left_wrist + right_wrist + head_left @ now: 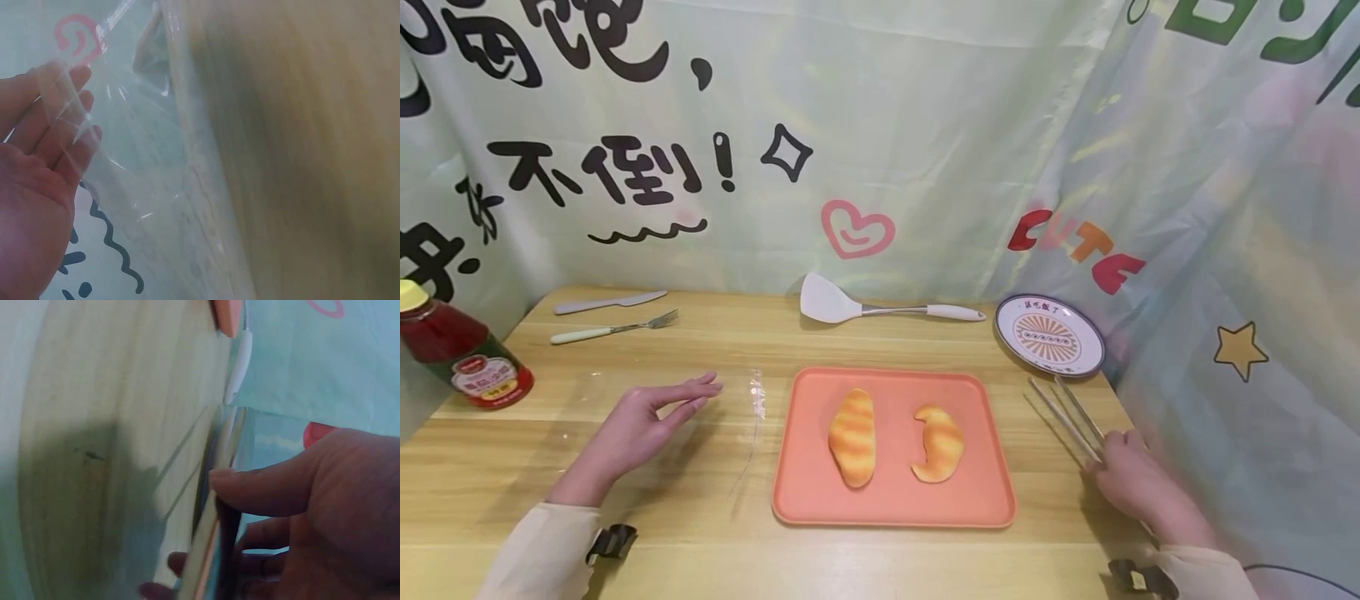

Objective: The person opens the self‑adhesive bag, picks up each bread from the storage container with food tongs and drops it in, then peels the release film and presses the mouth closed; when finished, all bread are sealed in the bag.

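You've got a light wooden surface [715, 533] in a corner, backed by pale printed curtains [925, 150] with black characters, a pink heart [856, 229], a yellow star [1240, 350]; soft even light.

Wood table [715, 517] w/ tray [985, 500], plate [1049, 337], spatula [880, 307], fork [613, 330], knife [606, 302], bottle [460, 350], tongs [1063, 410].

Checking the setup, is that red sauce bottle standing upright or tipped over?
Tipped: the sauce bottle lies tilted at the table's left edge, yellow cap toward the wall.

I see golden, brown-striped bread rolls [852, 436] on an orange-pink tray [891, 508], a white plate [1049, 336] with a red sunburst, and a red bottle [463, 352].
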The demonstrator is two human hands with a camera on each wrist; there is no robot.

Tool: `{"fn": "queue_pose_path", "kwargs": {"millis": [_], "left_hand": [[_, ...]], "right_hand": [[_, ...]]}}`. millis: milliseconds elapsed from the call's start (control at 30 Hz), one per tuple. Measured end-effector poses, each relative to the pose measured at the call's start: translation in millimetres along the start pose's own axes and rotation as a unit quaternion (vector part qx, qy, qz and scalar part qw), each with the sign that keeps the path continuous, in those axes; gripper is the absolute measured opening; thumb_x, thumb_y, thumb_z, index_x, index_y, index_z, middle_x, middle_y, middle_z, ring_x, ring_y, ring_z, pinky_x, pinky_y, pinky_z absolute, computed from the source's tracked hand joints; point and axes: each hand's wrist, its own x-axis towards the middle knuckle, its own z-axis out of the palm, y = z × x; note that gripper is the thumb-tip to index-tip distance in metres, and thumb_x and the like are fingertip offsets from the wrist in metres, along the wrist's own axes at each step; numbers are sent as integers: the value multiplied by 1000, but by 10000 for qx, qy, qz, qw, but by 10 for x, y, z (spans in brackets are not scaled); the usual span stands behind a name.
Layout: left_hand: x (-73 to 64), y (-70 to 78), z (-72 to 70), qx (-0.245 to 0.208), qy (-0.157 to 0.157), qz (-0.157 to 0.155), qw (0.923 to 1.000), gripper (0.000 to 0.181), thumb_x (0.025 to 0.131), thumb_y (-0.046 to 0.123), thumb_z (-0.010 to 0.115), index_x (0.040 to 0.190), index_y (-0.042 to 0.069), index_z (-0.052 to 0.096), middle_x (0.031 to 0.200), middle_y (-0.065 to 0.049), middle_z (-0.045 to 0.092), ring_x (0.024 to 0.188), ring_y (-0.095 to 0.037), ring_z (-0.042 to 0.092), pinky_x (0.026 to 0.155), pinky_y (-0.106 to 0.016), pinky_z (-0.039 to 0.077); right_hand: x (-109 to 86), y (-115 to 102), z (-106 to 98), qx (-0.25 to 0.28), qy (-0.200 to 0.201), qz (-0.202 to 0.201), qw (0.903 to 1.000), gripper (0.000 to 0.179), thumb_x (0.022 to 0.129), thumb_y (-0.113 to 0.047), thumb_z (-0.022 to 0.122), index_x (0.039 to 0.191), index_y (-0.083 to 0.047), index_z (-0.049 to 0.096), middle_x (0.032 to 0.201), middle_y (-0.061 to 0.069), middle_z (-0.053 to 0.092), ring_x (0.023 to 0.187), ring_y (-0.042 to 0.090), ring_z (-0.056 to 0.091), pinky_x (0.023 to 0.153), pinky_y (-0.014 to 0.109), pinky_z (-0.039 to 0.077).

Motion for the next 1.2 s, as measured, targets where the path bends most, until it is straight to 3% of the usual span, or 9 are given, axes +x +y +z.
{"fn": "queue_pose_path", "kwargs": {"millis": [133, 267, 333, 400, 633, 733, 833, 1067, 1200], "left_hand": [[7, 14, 4, 8, -18, -23, 10000, 26, 93, 3, 67, 117, 11, 73, 129, -9, 63, 117, -14, 58, 93, -3, 30], [12, 53, -4, -11, -44, -83, 10000, 27, 93, 3, 67, 117, 13, 74, 130, -9, 62, 117, -24, 60, 93, -3, 31], [15, 67, -9, -44, -70, -89, 9999, 27, 93, 4, 67, 117, 13, 74, 130, -9, 62, 117, -29, 59, 92, -3, 31], [19, 78, -13, -59, -88, -79, 9999, 27, 93, 4, 67, 117, 12, 73, 131, -10, 61, 117, -31, 59, 92, -3, 31], [36, 82, -25, -134, -153, -5, 9998, 27, 92, 4, 68, 118, 10, 73, 130, -12, 61, 117, -27, 59, 93, -3, 31], [36, 99, -28, -102, -173, -85, 9998, 26, 93, 4, 68, 118, 9, 73, 131, -10, 61, 116, -31, 59, 92, -2, 31], [37, 98, -32, -46, -178, -163, 9997, 25, 94, 6, 67, 118, 8, 72, 131, -11, 61, 116, -33, 59, 91, -2, 30], [40, 105, -42, -8, -214, -277, 9994, 26, 94, 10, 67, 119, 9, 72, 133, -12, 59, 117, -35, 58, 91, -3, 29], [43, 99, -47, -47, -217, -261, 9994, 26, 94, 10, 68, 120, 9, 72, 133, -12, 59, 118, -36, 57, 90, -2, 30]], "right_hand": [[-21, 37, -35, 166, 115, -144, 9997, 36, 90, -9, 61, 110, 19, 48, 88, 24, 50, 78, 35, 51, 67, 53, 46], [-38, 54, -54, 267, 277, -507, 9980, 42, 93, -10, 63, 123, 14, 47, 85, 13, 59, 77, 29, 56, 66, 48, 49], [-54, 50, -64, 269, 391, -754, 9960, 40, 94, -10, 64, 125, 10, 50, 83, 7, 59, 77, 26, 56, 67, 47, 49], [-69, 39, -77, 316, 500, -921, 9940, 39, 95, -12, 64, 125, 9, 52, 88, 11, 62, 83, 31, 60, 73, 51, 50], [-127, -48, -136, 507, 671, -934, 9921, 29, 94, -23, 68, 111, -1, 63, 86, 1, 61, 80, 22, 57, 70, 45, 49], [-166, -83, -167, 511, 724, -1079, 9902, 33, 93, -24, 70, 114, 0, 65, 94, 5, 66, 86, 24, 61, 74, 48, 50], [-215, -125, -194, 466, 631, -1199, 9897, 37, 92, -28, 71, 116, 0, 66, 100, 7, 68, 88, 24, 62, 75, 48, 51], [-308, -254, -208, 431, 91, -1199, 9918, 38, 89, -32, 74, 115, -5, 68, 86, -9, 61, 75, 10, 53, 67, 33, 49], [-337, -323, -192, 452, -15, -1303, 9904, 32, 88, -29, 75, 110, -8, 68, 79, -13, 55, 70, 6, 49, 61, 28, 45]]}}
